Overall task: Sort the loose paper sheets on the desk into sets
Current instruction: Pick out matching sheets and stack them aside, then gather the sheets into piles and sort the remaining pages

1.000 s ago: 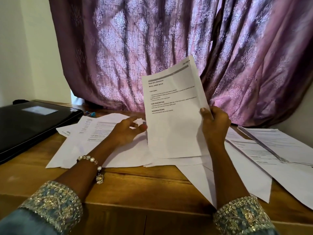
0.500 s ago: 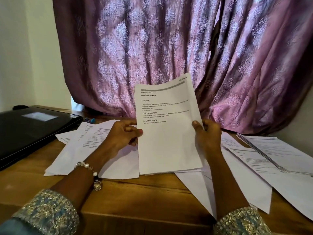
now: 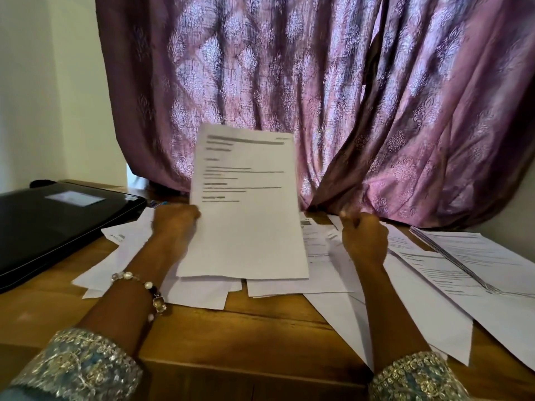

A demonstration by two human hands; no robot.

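Paper sheets (image 3: 324, 285) lie scattered over the wooden desk (image 3: 246, 337), mid frame to right edge, overlapping each other.

Far left: closed black laptop (image 3: 58, 221) on the desk, pale label on its lid. Behind it a plain white wall (image 3: 43, 96), upper left of the frame. Small blue-tipped object just past the laptop's right corner, too small to tell what it is.

Lower left: embroidered sleeve cuff (image 3: 78, 369), then a forearm with a beaded bracelet (image 3: 144, 290). Left hand (image 3: 173, 224) sits left of centre, gripping the left edge of a printed sheet (image 3: 246, 215); thumb on the front, other fingers hidden behind the paper. That sheet is raised, near upright, text blurred and unreadable, its bottom edge just over the loose sheets. More white sheets lie under the left forearm and fan out toward the laptop.

Centre to upper right: purple patterned curtain (image 3: 289, 82) hangs behind the desk, its lower folds bunched on the desk's far edge.

Right of centre: right hand (image 3: 364, 241) is apart from the raised sheet, fingers loosely curled, back of hand to camera, low over the flat sheets; cannot tell whether it pinches one of them. Second embroidered cuff (image 3: 417, 377) at bottom right.

Far right: a printed stack (image 3: 477, 256) lies angled, with a thin dark line running diagonally across it.
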